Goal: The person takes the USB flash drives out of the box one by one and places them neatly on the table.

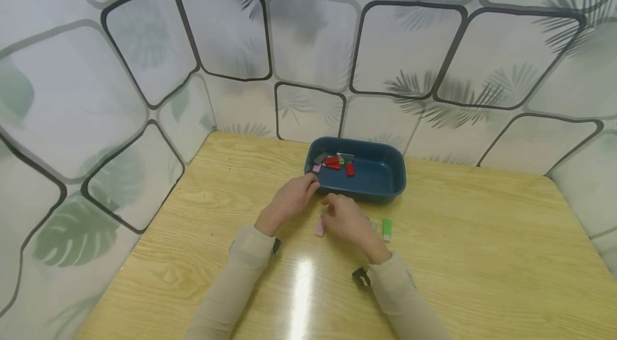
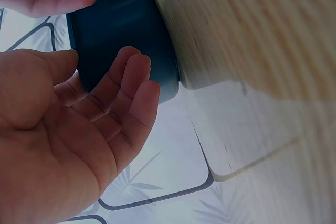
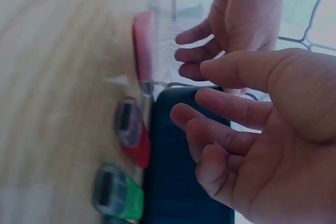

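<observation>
A dark blue plastic tub stands near the back of the table with several USB flash drives inside, red ones among them. My left hand is at its front left corner, thumb and index finger pinching the rim while the other fingers hang curled beside the wall. Just in front of the tub, my right hand hovers with loosely bent fingers and holds nothing. Below it on the table lie a pink USB drive, a red one hidden in the head view, and a green one.
Another small drive lies partly behind the right hand. A patterned wall covering rises behind the wooden table and on its left side. Glare crosses the tabletop between the forearms.
</observation>
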{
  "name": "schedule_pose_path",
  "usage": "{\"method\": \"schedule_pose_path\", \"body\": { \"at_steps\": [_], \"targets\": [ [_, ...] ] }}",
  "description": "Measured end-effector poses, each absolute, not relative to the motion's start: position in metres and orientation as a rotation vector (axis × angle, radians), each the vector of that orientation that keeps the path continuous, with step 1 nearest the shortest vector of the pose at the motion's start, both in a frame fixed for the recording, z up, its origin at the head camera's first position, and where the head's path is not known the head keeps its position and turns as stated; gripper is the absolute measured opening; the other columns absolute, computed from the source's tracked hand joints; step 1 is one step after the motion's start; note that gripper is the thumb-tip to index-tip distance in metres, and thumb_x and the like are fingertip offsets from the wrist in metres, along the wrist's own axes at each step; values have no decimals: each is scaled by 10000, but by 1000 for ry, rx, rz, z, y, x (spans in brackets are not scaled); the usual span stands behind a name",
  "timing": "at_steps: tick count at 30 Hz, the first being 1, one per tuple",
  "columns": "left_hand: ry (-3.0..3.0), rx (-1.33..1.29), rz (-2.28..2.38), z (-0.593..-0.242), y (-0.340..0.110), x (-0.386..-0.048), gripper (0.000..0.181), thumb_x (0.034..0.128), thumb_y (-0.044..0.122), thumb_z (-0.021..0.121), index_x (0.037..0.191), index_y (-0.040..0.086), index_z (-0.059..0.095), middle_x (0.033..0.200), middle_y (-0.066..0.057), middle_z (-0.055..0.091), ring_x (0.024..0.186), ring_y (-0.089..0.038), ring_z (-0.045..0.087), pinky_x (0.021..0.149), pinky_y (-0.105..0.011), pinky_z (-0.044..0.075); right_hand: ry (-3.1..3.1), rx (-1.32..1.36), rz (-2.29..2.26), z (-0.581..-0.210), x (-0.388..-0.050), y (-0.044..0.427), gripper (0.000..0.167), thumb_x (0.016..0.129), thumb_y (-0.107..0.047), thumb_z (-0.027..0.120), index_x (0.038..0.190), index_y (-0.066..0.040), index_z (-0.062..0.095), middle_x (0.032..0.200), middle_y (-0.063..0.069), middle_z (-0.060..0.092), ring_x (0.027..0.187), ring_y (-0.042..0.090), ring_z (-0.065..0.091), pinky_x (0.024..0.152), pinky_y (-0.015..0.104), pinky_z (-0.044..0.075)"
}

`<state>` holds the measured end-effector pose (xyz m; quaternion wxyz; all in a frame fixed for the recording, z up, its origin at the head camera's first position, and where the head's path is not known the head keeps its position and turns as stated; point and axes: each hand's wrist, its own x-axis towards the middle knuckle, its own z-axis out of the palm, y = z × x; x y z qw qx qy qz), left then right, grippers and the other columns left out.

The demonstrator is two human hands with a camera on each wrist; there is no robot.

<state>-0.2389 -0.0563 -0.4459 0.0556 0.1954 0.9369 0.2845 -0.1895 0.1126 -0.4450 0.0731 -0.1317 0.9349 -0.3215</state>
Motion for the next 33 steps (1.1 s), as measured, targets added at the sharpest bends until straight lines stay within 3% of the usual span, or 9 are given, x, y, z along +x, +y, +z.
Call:
{"method": "schedule_pose_path", "body": {
  "at_steps": [9, 24, 33],
  "targets": [
    [2838, 615, 889, -444, -56, -239, 252, 1079, 251, 434, 1169, 82, 599, 992, -54, 671, 807, -157, 577, 763, -341, 510, 2852, -373, -1077, -429, -192, 126, 258, 926, -150, 659, 1160, -42, 673, 1123, 104, 692, 926, 229, 634, 834, 432, 535],
    [2832, 599, 912, -442, -59, -240, 250, 1073, 252, 453, 1179, 82, 603, 1015, -59, 678, 844, -173, 595, 811, -361, 523, 2964, -312, -1238, -415, -202, 144, 219, 942, -135, 636, 1127, -26, 681, 1087, 117, 694, 913, 263, 621, 818, 422, 528],
    [2817, 615, 898, -444, -57, -239, 249, 1072, 251, 458, 1178, 77, 600, 995, -50, 668, 860, -174, 604, 818, -373, 526, 3077, -214, -1157, -416, -216, 162, 205, 931, -127, 602, 1095, -43, 691, 1017, 105, 692, 737, 216, 570, 632, 349, 454]
  ]
}}
